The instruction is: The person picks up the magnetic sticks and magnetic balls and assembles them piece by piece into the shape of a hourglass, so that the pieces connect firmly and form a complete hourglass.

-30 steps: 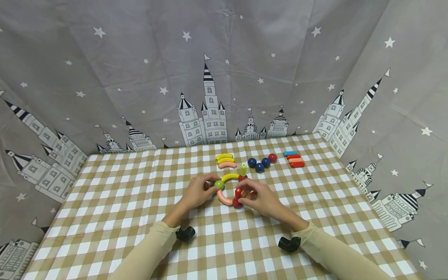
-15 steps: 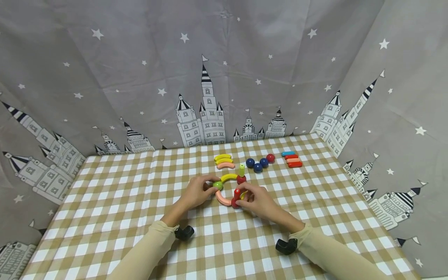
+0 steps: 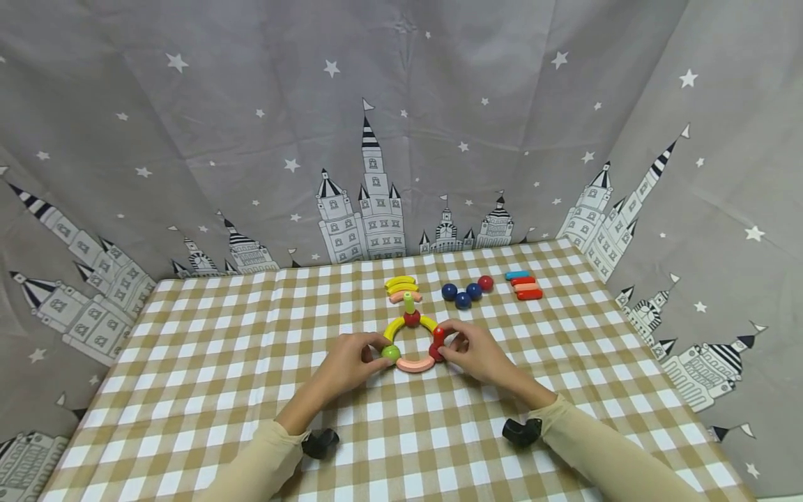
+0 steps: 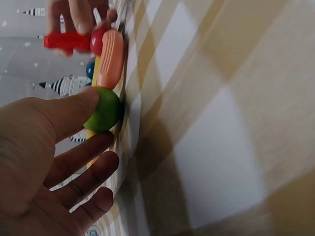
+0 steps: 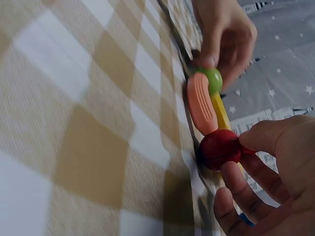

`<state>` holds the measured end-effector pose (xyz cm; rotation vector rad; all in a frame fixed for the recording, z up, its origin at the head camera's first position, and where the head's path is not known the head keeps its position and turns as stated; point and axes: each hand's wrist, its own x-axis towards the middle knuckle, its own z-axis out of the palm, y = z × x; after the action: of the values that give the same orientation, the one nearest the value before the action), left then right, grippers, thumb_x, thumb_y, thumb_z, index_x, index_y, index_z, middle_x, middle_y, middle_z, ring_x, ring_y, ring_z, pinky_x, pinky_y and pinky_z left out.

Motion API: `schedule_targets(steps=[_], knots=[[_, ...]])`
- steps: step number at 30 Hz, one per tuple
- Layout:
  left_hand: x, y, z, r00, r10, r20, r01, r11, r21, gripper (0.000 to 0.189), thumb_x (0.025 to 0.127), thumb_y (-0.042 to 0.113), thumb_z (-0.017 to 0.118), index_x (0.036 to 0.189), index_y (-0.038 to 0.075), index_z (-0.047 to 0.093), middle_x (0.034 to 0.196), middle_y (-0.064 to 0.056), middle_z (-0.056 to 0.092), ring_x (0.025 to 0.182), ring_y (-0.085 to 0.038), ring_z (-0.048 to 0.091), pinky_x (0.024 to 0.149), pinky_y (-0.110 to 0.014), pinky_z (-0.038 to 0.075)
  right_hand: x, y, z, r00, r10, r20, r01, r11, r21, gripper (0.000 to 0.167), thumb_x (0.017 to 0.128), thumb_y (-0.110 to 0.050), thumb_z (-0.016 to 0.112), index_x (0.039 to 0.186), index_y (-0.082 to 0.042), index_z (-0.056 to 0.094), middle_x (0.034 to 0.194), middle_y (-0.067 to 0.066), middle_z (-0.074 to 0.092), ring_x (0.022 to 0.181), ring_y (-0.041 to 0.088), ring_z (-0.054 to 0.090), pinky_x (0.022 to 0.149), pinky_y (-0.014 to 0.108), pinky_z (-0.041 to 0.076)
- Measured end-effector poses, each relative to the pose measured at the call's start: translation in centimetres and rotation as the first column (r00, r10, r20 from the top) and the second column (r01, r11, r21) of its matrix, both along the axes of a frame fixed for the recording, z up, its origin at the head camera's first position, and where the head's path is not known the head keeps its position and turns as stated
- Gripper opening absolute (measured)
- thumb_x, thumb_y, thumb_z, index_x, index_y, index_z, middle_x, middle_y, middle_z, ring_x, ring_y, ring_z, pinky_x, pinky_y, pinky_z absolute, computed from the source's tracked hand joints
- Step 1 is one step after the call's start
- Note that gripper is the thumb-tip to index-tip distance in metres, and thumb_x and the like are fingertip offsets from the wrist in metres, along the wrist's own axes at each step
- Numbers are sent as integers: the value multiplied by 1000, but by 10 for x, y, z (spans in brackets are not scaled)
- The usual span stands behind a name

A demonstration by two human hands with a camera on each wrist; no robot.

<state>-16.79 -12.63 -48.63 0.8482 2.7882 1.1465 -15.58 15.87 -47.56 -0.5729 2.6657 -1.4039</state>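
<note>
A ring of toy building pieces lies on the checked cloth. Its front arc is a salmon curved stick (image 3: pixel 415 365), and two yellow curved sticks (image 3: pixel 392 329) form the far arcs. At the ring's far side, a red ball (image 3: pixel 411 319) carries an upright lime-green rod (image 3: pixel 409 302). My left hand (image 3: pixel 353 357) pinches the green ball (image 4: pixel 104 110) at the left joint between thumb and forefinger, its other fingers spread. At the right joint, my right hand (image 3: pixel 482 354) grips another red ball (image 5: pixel 219 149), which bears an upright red rod (image 4: pixel 66 41).
Behind the ring lie spare curved sticks (image 3: pixel 401 282), yellow and salmon. Several dark blue balls (image 3: pixel 462 300) and a loose red ball (image 3: pixel 486 283) sit farther right. Straight sticks (image 3: pixel 525 286) in blue, red and salmon lie beyond them. A grey castle-print curtain (image 3: pixel 263 174) borders the table.
Both hands have turned the ring counterclockwise: the green ball came nearer, the red-rod ball went right and away, and the lime-rod ball shifted left.
</note>
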Motion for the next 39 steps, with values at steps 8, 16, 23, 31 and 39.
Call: schedule_targets(steps=[8,16,23,31,39], knots=[[21,8,7,979,-173,106,168,984,52,20,92,15,79,110,8,76,87,6,73,73,-2,63,65,-26,54,-12,10,-5,998,-62,29,61,997,38,28,93,-11,76,120,-12,69,103,2,70,81,12,63,72,28,53],[31,26,15,936,-286,205,291,957,4,28,94,19,78,119,7,74,84,8,72,69,-1,60,64,-21,50,-22,16,-6,994,-76,79,71,996,60,26,95,-16,74,121,-17,70,109,-1,70,89,14,65,80,35,54],[30,24,10,976,-171,137,166,985,51,10,94,20,77,103,15,76,78,14,68,66,-2,58,62,-22,50,-25,18,-6,995,-41,88,37,998,51,24,96,-14,73,120,-16,71,110,0,71,91,15,66,81,36,54],[18,15,0,988,151,34,-154,981,120,18,88,18,84,93,13,68,84,1,68,64,-12,53,57,-24,43,-27,20,-7,995,-16,102,12,999,49,21,97,-16,72,119,-16,71,109,-1,71,90,14,64,81,34,53],[2,19,-6,979,203,20,-204,969,140,16,91,20,80,107,14,79,90,4,73,69,-10,57,65,-26,46,-29,23,-10,996,-4,93,-2,998,65,24,95,-20,76,119,-17,72,113,-1,72,89,12,65,83,34,53]])
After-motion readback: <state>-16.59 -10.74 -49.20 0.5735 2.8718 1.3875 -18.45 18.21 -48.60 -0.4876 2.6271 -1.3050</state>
